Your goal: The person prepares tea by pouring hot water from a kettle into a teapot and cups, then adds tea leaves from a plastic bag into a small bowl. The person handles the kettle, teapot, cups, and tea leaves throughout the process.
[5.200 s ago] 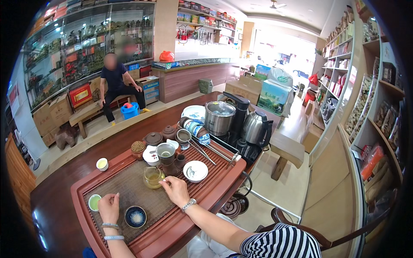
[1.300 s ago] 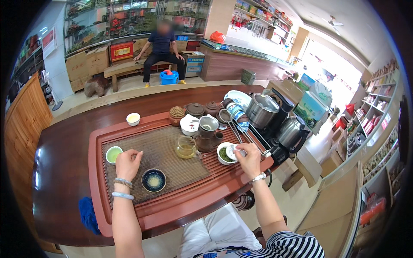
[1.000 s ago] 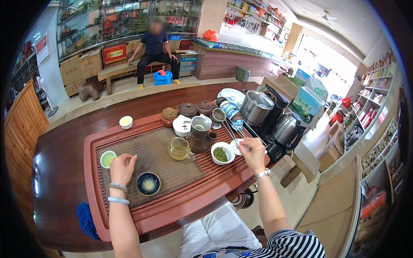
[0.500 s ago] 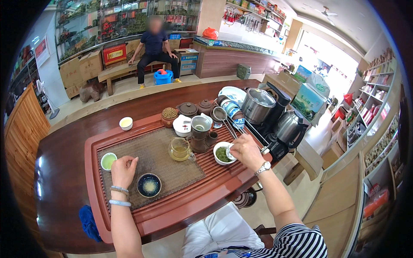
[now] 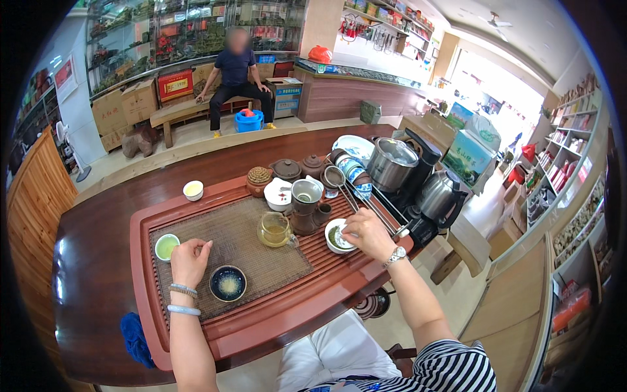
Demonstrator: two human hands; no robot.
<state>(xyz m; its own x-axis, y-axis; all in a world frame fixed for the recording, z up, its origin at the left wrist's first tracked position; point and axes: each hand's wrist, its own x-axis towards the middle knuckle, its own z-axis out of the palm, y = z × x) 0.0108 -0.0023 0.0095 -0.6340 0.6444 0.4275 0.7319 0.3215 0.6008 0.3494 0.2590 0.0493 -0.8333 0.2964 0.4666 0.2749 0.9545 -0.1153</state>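
Observation:
My right hand (image 5: 366, 232) pinches a white lid (image 5: 342, 239) over a white bowl (image 5: 332, 245) of green leaves, partly covering it. My left hand (image 5: 192, 260) has curled fingers beside a cup of green tea (image 5: 167, 247); what they hold, if anything, is hidden. Between my forearms a dark speckled dish (image 5: 228, 282) sits on the woven mat (image 5: 189, 232) of the red-brown tea tray (image 5: 142, 281). A glass pitcher (image 5: 274, 230) with pale yellow liquid stands beside a metal strainer (image 5: 307, 193) on a brown stand.
Brown lidded pots (image 5: 285, 168), a steel pot (image 5: 392, 163), a steel kettle (image 5: 437, 199) and tongs (image 5: 359, 201) crowd the tray's back right. A blue cloth (image 5: 134, 336) lies at its left. Across the table (image 5: 91, 242) a person (image 5: 235, 72) sits on a bench (image 5: 170, 117).
Since 5.2 seconds ago my right hand left the pitcher for the white bowl and took the lid. In the last second it brought the lid left over the bowl. My left hand stayed near the cup.

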